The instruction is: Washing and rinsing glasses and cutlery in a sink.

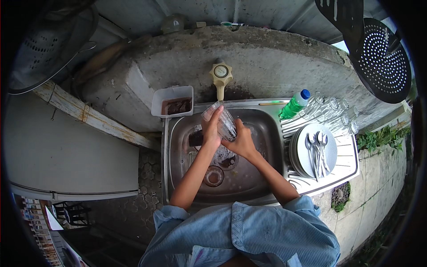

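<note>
A clear ribbed drinking glass (227, 124) lies tilted between my two hands, its upper left end just under the spout of the cream plastic tap (221, 75). My left hand (211, 128) grips the glass along its left side. On its lower right end, my right hand (243, 138) holds it with the thumb underneath. Both are above the stainless steel sink (247, 190). Down in the basin, partly covered by my left forearm, are soapy suds (224, 154), a drinking glass (214, 176) and a dark item (195, 138) I cannot identify.
A white plastic tub (155, 103) of brownish liquid stands at the sink's back left corner. The ridged drainboard (347, 157) bears stacked plates (330, 142) topped with spoons (321, 150), a green bottle (293, 107) and several upturned glasses (333, 106). A black skimmer (383, 63) hangs upper right.
</note>
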`<state>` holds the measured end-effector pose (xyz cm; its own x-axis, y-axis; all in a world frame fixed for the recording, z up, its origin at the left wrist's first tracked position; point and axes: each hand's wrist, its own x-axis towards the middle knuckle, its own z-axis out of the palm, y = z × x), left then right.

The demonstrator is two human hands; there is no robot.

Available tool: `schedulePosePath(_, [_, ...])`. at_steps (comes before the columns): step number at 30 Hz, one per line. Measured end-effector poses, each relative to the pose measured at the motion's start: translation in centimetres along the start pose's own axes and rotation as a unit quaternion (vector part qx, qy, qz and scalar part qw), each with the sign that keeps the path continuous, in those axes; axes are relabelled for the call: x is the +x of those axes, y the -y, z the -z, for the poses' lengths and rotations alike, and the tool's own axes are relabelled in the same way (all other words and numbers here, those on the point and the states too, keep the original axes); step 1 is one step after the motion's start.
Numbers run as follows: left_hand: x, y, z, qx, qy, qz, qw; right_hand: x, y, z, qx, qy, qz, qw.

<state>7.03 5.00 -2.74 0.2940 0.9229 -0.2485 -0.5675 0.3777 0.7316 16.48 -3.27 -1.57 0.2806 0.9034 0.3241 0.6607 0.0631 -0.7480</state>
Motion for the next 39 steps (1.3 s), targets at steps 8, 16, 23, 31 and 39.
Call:
schedulePosePath(8, [0.0,-1.1,0.5,-0.106,0.160,0.039,0.981,0.6,-1.3,1.4,0.631,0.334,-0.310,0.628])
schedulePosePath(16, [0.9,0.3,0.4,0.025,-0.002,0.043,0.999,0.1,0.4,0.6,0.021,0.037,-0.070,0.997])
schedulePosePath(23, [0.6,-0.1,1.1,-0.225,0.169,0.102,0.954,0.7,-1.3,2.4,0.495,0.320,-0.332,0.737])
schedulePosePath(31, [0.9,-0.2,2.8,-0.141,0.021,0.002,0.990,1.4,0.2,0.3,0.426,0.098,-0.285,0.853])
schedulePosePath(39, [-2.1,-1.4,4.6,-0.043,0.001,-0.016,0.999,5.9,0.2,-2.6,0.277,-0.084,-0.124,0.949])
